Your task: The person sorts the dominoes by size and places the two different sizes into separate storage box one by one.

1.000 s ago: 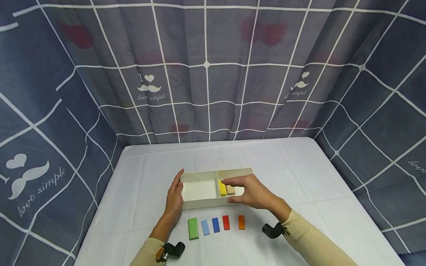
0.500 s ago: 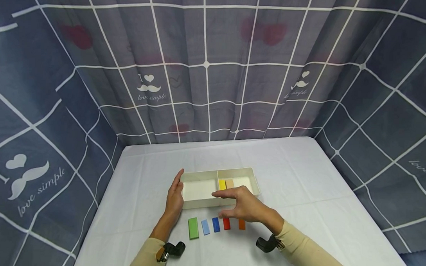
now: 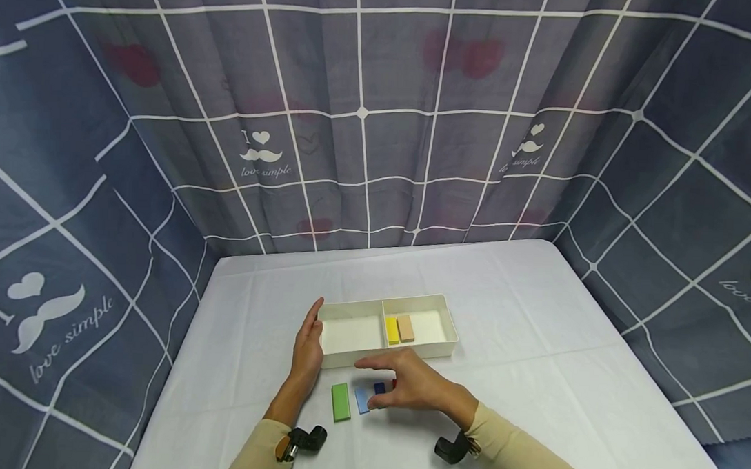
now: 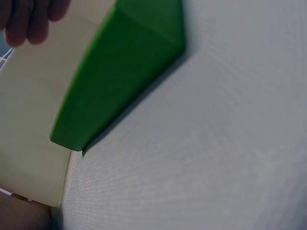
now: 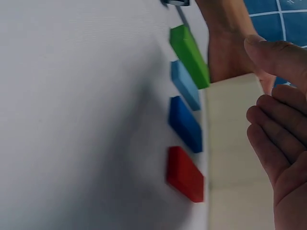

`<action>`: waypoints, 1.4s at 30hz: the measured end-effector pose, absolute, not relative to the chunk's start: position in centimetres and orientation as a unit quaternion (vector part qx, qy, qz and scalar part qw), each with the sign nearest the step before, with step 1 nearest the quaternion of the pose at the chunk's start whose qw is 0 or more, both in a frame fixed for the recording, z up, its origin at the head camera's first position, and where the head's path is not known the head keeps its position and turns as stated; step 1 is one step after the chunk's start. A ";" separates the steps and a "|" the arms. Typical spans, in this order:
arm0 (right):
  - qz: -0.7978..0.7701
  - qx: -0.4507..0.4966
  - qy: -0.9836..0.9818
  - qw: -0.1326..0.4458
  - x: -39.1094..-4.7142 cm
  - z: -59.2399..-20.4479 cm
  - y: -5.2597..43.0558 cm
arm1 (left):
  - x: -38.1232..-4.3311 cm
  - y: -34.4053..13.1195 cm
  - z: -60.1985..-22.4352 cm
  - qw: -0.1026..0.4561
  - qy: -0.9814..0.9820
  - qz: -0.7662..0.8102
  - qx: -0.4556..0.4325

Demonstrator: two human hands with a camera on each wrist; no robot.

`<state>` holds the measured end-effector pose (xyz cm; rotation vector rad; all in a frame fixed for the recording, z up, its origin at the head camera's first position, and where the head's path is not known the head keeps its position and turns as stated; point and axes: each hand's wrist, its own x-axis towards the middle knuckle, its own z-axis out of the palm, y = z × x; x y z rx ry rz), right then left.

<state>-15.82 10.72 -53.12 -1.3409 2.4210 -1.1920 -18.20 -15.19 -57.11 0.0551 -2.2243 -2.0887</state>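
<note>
My left hand (image 3: 307,349) rests along the left end of a cream two-compartment box (image 3: 346,358), its fingers fairly straight. Over the row of blocks in front of the box hovers my right hand (image 3: 416,386), thumb and fingers apart, holding nothing. Its thumb tip is beside the light blue block (image 3: 361,399) in the head view. It partly covers the dark blue block (image 3: 379,387) and the red block, which the right wrist view shows better (image 5: 184,173). The green block (image 3: 340,402) stands at the row's left end. The orange block is hidden from view.
A yellow block (image 3: 392,330) and a tan block (image 3: 406,329) lie side by side in the right compartment, against the divider. A white cloth (image 3: 503,301) covers the table. Checked curtains (image 3: 391,145) hang behind and at both sides.
My right hand has come out of the right compartment, moving toward me and to the left over the blocks. The tan block now shows fully. My left hand stays at the box.
</note>
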 end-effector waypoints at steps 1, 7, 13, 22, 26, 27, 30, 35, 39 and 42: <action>-0.392 -0.447 0.801 0.063 -15.8 -53.4 10.5 | -18.2 -15.2 -57.1 0.045 -0.728 -0.684 0.018; -0.374 -0.448 0.810 0.067 -15.7 -54.6 9.6 | -18.2 -15.2 -57.2 0.044 -0.725 -0.687 0.018; -0.360 -0.458 0.809 0.076 -15.7 -55.5 8.8 | -18.3 -15.3 -57.1 0.055 -0.728 -0.684 0.011; -0.350 -0.452 0.817 0.078 -15.6 -56.1 8.2 | -18.3 -15.3 -57.2 0.059 -0.729 -0.682 0.005; -0.337 -0.458 0.819 0.073 -15.6 -56.3 8.0 | -18.2 -15.3 -57.1 0.058 -0.732 -0.679 0.005; -0.335 -0.460 0.819 0.072 -15.6 -56.4 7.9 | -18.2 -15.3 -57.0 0.058 -0.731 -0.680 0.006; -0.332 -0.466 0.817 0.067 -15.6 -56.6 7.7 | -18.2 -15.2 -56.8 0.057 -0.729 -0.682 0.008; -0.322 -0.472 0.818 0.064 -15.6 -56.8 7.5 | -18.3 -15.1 -56.8 0.056 -0.730 -0.681 0.017; -0.311 -0.476 0.821 0.060 -15.4 -56.9 7.3 | -18.3 -15.2 -56.9 0.054 -0.734 -0.676 0.021; -0.311 -0.479 0.819 0.057 -15.4 -56.9 7.2 | -18.2 -15.2 -56.9 0.053 -0.735 -0.676 0.016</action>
